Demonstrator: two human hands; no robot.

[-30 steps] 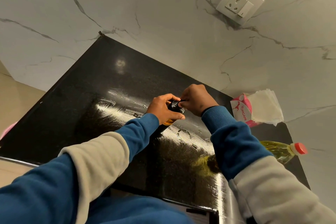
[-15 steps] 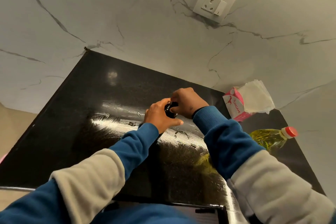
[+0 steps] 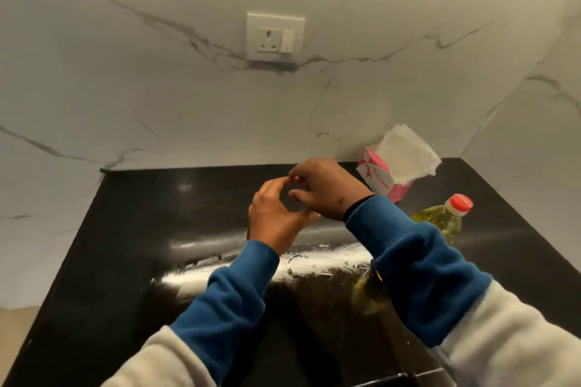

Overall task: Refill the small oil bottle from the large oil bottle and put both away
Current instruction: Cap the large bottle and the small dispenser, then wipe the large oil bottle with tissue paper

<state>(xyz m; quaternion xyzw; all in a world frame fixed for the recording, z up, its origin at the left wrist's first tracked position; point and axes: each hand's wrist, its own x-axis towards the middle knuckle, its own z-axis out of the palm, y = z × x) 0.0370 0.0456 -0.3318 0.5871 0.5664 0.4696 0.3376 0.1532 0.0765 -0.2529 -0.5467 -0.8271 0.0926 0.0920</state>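
Observation:
On the black counter (image 3: 132, 261), my left hand (image 3: 276, 217) grips the small oil bottle (image 3: 290, 200), which is almost wholly hidden inside the hand. Only its dark top shows between the two hands. My right hand (image 3: 327, 188) curls its fingers and thumb round that black cap from the right. The large oil bottle (image 3: 440, 221), clear with yellow oil and a red cap (image 3: 461, 203), stands capped on the counter to the right, partly behind my right sleeve and apart from both hands.
A pink tissue box (image 3: 379, 181) with white tissues sticking out stands at the back right, against the marble wall. A wall socket (image 3: 275, 36) is above the counter. Oily smears and glare (image 3: 314, 264) streak the counter under my forearms.
The view has swung and levelled, bringing the socket to the middle. Both hands stay together on the small bottle's top, and the black cap is now more hidden by fingers.

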